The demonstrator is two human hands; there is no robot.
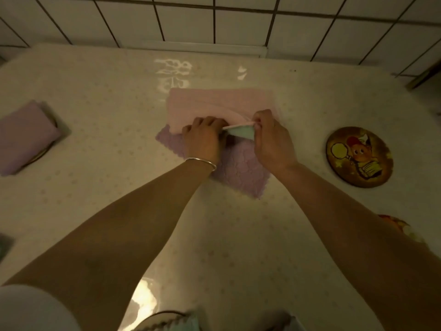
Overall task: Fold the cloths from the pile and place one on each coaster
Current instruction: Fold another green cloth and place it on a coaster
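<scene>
A pile of cloths lies at the table's middle: a pink cloth (214,103) on top, a green cloth (242,133) showing under it, and a purple cloth (238,170) at the bottom. My left hand (202,137) and my right hand (272,139) both pinch the near edge of the pink cloth and lift it slightly. A folded purple cloth (23,137) sits on a coaster at the far left. A round picture coaster (359,156) lies bare at the right.
A tiled wall (214,20) backs the table (107,96). Another coaster (396,225) peeks from behind my right forearm. A green cloth on a coaster (171,321) shows at the bottom edge. Something green (3,244) sits at the left edge.
</scene>
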